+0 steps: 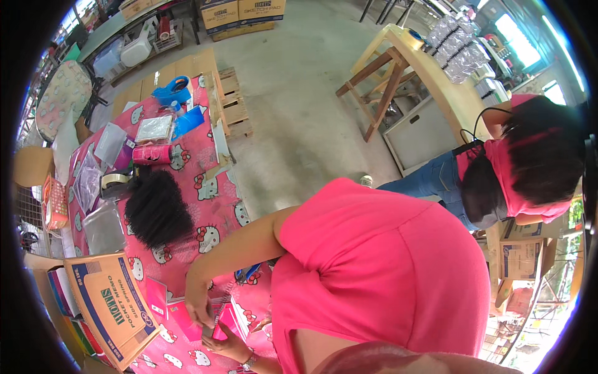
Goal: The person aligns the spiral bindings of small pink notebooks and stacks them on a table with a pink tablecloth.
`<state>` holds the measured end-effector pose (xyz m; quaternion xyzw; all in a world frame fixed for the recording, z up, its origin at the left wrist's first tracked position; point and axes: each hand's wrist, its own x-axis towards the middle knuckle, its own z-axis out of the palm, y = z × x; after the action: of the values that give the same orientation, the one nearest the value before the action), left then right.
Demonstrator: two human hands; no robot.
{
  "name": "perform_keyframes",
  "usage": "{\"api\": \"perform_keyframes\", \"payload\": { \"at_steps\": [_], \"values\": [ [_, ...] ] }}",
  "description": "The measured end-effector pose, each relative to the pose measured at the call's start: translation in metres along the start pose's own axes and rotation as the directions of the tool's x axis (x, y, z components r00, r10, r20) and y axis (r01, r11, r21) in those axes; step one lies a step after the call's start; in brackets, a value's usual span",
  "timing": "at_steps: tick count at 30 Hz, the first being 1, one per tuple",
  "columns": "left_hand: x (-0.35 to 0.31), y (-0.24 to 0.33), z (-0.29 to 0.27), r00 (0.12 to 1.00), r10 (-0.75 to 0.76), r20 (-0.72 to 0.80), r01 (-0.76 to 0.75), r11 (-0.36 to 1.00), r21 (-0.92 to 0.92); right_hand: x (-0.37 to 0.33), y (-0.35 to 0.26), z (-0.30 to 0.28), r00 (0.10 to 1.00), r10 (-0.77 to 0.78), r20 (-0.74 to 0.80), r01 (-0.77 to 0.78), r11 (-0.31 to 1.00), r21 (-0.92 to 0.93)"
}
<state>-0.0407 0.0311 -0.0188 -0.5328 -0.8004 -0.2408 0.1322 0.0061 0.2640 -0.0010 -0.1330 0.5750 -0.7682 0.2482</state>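
My right hand reaches down over the patterned pink table cover, fingers bent together at a small dark grey piece. Close beside it is my left hand, a band around its wrist, its fingers curled at the same piece. Just past the fingers lie bright pink notepads, partly hidden by my hands. A flat pink card or booklet lies next to them. What each hand grips is too small to make out fully.
An open cardboard box stands at the lower left. A black hair-like mass, a tape roll, a pink cylinder and a blue tape dispenser are farther along the table. Another person works at a wooden table on the right.
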Motion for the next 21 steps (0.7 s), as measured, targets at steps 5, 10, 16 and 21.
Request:
{"api": "perform_keyframes", "payload": {
  "at_steps": [5, 10, 16, 21],
  "values": [
    [0.007, -0.001, 0.000, 0.997, -0.035, 0.072, 0.044, 0.990, -0.136, 0.003, 0.001, 0.003, 0.992, -0.098, 0.076, 0.068, 0.943, 0.327],
    [0.008, 0.004, -0.016, 0.983, -0.103, 0.152, 0.124, 0.983, -0.134, 0.011, 0.003, 0.004, 0.998, -0.067, -0.012, 0.067, 0.998, 0.009],
    [-0.006, -0.035, -0.012, 0.996, 0.069, 0.061, -0.072, 0.997, 0.041, 0.028, 0.002, 0.008, 0.999, -0.027, -0.040, 0.027, 1.000, -0.008],
    [-0.010, -0.032, -0.021, 0.953, -0.254, 0.168, 0.283, 0.941, -0.187, 0.032, -0.016, 0.021, 0.981, 0.071, -0.179, -0.134, 0.917, -0.375]
  ]
}}
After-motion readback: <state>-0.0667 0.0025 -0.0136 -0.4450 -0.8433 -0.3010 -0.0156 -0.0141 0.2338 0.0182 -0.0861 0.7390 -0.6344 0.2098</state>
